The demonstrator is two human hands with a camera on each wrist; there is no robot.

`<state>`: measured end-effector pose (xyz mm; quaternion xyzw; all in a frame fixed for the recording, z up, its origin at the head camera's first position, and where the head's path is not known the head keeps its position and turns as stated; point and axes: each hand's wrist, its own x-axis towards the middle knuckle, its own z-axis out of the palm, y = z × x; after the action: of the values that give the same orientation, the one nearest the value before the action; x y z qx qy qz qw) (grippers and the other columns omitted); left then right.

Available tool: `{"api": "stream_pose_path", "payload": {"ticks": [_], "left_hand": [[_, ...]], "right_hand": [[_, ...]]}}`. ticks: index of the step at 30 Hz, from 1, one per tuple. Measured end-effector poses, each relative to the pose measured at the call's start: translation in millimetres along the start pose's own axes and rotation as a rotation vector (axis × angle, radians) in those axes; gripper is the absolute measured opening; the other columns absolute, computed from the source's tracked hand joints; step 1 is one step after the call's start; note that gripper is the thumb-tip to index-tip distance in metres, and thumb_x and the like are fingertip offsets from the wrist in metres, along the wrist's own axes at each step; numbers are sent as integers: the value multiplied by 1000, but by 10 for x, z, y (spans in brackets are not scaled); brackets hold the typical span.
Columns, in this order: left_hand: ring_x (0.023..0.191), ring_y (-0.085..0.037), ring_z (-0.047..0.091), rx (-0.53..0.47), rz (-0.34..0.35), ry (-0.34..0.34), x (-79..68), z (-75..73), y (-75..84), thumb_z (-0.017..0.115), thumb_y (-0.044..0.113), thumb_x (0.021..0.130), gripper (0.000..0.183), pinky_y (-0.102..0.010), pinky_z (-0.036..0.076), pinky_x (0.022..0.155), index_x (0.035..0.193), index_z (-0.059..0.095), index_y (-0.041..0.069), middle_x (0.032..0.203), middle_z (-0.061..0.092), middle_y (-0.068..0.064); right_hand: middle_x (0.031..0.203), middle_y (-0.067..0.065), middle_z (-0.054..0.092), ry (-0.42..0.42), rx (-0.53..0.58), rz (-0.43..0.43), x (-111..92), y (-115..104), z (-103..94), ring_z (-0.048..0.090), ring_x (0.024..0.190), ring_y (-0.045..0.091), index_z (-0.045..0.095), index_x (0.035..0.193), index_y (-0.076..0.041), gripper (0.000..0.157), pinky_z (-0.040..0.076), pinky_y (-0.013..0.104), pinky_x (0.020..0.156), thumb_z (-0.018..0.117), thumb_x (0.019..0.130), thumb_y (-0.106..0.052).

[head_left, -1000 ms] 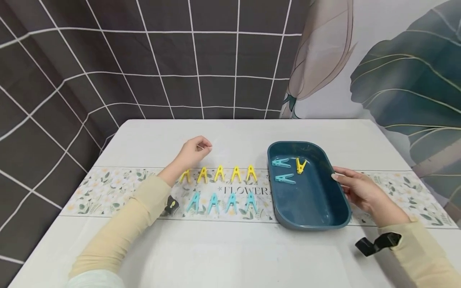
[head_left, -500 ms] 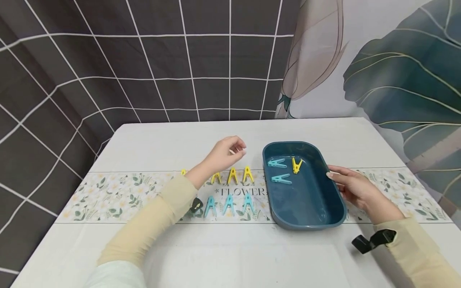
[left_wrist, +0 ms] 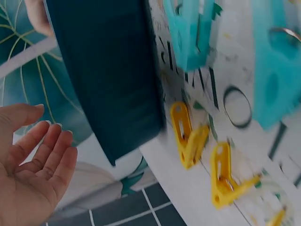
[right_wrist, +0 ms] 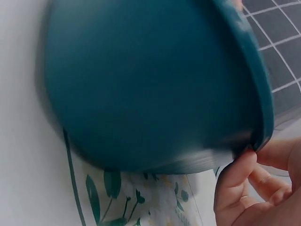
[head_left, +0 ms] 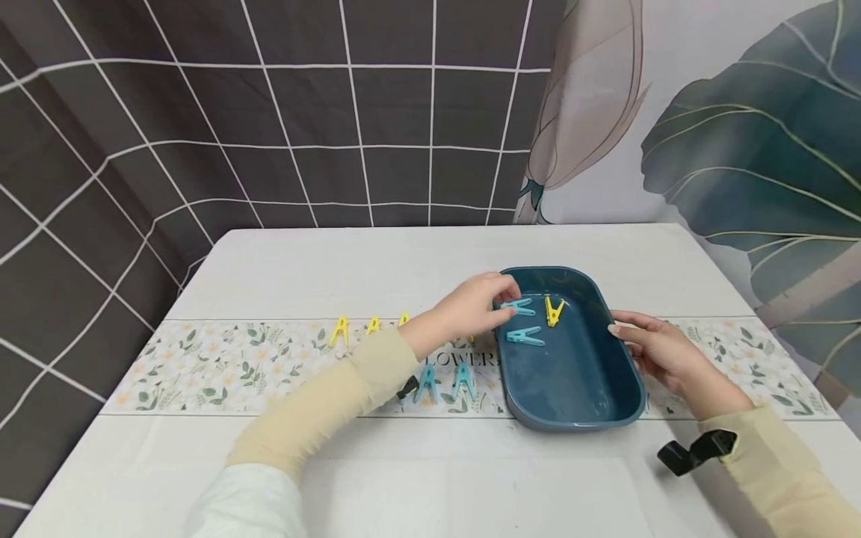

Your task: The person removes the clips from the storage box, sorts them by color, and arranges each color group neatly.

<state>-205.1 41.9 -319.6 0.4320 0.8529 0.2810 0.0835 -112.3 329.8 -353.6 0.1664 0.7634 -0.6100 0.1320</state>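
Observation:
My left hand (head_left: pixel 476 305) is over the left rim of the dark blue plastic basin (head_left: pixel 572 373), its fingertips close above a light blue clothespin (head_left: pixel 518 306). In the left wrist view, its fingers (left_wrist: pixel 44 153) are loosely bent and hold nothing. A second light blue clothespin (head_left: pixel 525 336) and a yellow clothespin (head_left: pixel 554 311) lie inside the basin. At the opposite side, my right hand (head_left: pixel 669 359) pinches the basin's rim between thumb and fingers. Left of the basin are a row of yellow clothespins (head_left: pixel 340 329) and light blue ones (head_left: pixel 463 379), partly hidden by my left arm.
The white table (head_left: pixel 430 471) carries a floral printed band (head_left: pixel 222 366) with lettering. Behind it hangs a dark grid-patterned cloth (head_left: pixel 397 112), with a leaf-print cloth (head_left: pixel 760 149) to the right. A black strap piece (head_left: pixel 696 452) is on the right wrist.
My left hand has moved right, from above the yellow row to the basin's left rim. My right hand stays at the opposite rim, and the basin has hardly moved.

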Motion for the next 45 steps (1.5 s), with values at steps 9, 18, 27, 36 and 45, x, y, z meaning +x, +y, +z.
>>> {"api": "stream_pose_path", "payload": {"ticks": [9,18,27,36,45], "left_hand": [[110,-13,56,114,26,-123,140,183,99,59,22,95,29,-18,45,92,121,58,9,119,59,-3],[103,-10,56,229,-1,-203,279,340,161,62,23,93,31,-18,47,84,122,59,12,118,59,-1],[111,-8,56,392,-85,-279,386,523,236,66,30,90,48,-21,49,87,135,52,18,128,56,1],[108,-11,58,538,-150,-292,413,635,301,58,28,94,42,-27,52,87,135,53,18,122,59,0],[98,-10,60,566,-173,-282,440,675,297,52,24,98,31,-26,54,78,128,60,22,116,61,1]], "right_hand": [[80,-22,58,68,-247,-10,-5,1,17,57,71,4,28,146,4,62,50,23,61,47,100,-33],[79,-20,59,55,-238,-19,25,-11,29,55,68,6,28,144,8,61,49,23,56,46,100,-31],[82,-21,61,15,-154,-41,54,-8,-21,60,70,4,39,140,1,49,51,23,56,48,99,-25],[84,-22,62,-19,-190,-78,55,-8,-67,61,76,1,31,144,4,55,53,24,64,50,98,-19],[88,-26,60,-40,-168,-99,94,-17,-95,59,80,0,29,148,-4,55,52,23,67,50,98,-15]]}}
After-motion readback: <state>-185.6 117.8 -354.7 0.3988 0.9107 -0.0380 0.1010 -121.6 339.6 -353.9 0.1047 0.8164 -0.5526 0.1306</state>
